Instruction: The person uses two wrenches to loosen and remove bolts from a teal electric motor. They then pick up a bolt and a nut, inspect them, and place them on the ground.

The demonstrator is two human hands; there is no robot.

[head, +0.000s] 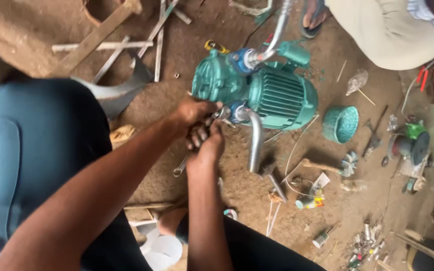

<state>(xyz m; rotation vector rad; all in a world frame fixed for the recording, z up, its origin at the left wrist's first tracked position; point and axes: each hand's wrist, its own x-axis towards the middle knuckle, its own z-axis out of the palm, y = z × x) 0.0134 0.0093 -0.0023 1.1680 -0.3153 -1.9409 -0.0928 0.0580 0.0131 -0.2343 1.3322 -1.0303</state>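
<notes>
A green electric pump motor lies on the dirt floor with two bent metal pipes fixed to blue fittings. My left hand grips a tool at the lower blue fitting, its fingers closed. My right hand sits just below it, wrapped around a metal spanner whose end sticks out toward the ground. Both hands press close together against the pump's side.
A green fan cover and a small fan wheel lie to the right. Wooden sticks are scattered at the top left. Another person's knee and sandalled foot are at the top right. Small cans and scraps litter the lower right.
</notes>
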